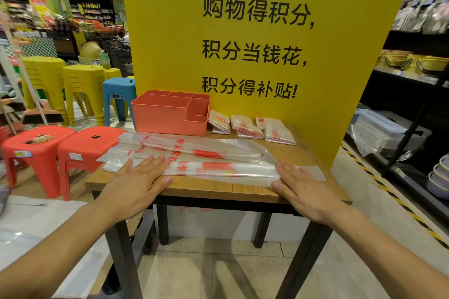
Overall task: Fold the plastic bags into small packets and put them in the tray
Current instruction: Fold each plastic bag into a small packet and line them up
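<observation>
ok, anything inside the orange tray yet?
Nothing shows in the orange tray: only bare inner walls. Its front wall hides the compartment floors, so I cannot rule out packets. Folded packets lie on the table beside it.

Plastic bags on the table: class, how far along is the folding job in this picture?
Done: several folded packets lie on the table beside the coral tray, not in it. In hand: the left hand and right hand press flat on a bag folded into a long strip. Left: fold that strip and the second strip behind it into packets, then put all packets in the tray.
</observation>
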A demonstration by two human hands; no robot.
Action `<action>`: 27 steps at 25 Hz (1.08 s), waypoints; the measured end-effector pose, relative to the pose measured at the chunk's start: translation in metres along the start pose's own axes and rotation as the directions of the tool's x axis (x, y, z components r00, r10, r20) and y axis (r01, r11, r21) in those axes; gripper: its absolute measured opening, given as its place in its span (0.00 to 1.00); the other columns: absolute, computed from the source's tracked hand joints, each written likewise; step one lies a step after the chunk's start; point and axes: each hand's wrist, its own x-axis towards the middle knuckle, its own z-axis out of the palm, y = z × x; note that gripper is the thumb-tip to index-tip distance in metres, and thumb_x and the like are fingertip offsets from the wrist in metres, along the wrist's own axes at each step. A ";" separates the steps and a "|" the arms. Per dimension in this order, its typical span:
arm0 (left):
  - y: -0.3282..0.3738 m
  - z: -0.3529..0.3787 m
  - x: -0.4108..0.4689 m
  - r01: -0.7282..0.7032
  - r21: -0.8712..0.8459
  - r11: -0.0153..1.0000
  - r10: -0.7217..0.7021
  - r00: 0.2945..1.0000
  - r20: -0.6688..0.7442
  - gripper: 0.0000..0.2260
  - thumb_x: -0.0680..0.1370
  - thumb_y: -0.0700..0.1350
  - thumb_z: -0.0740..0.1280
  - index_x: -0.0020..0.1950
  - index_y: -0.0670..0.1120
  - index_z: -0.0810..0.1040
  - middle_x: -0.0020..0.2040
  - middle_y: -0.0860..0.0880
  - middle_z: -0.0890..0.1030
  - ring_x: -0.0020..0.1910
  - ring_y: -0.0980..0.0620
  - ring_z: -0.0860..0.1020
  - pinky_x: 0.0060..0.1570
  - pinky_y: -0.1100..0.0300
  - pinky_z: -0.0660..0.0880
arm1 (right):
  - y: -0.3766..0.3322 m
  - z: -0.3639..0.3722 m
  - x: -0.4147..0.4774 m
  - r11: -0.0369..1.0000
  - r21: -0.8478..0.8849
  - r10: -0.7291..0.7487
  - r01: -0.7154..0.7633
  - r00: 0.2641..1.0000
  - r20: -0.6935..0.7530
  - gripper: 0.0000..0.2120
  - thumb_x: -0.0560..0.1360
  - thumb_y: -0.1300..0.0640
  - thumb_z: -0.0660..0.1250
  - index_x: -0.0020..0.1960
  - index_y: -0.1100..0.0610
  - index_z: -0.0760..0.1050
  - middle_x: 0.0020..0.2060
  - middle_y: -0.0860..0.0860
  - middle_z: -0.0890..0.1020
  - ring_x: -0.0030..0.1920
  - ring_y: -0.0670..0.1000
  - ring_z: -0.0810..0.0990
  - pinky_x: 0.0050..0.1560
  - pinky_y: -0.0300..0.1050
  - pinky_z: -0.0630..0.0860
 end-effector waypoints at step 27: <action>-0.006 -0.069 0.010 -0.456 0.399 0.795 0.597 0.704 -0.385 0.18 0.75 0.47 0.73 0.65 0.52 0.83 0.63 0.52 0.84 0.63 0.51 0.82 0.77 0.57 0.61 | 0.001 -0.008 -0.013 0.978 -0.031 -0.205 0.205 0.937 -0.284 0.35 0.78 0.27 0.51 0.78 0.45 0.67 0.75 0.42 0.72 0.74 0.45 0.69 0.75 0.49 0.67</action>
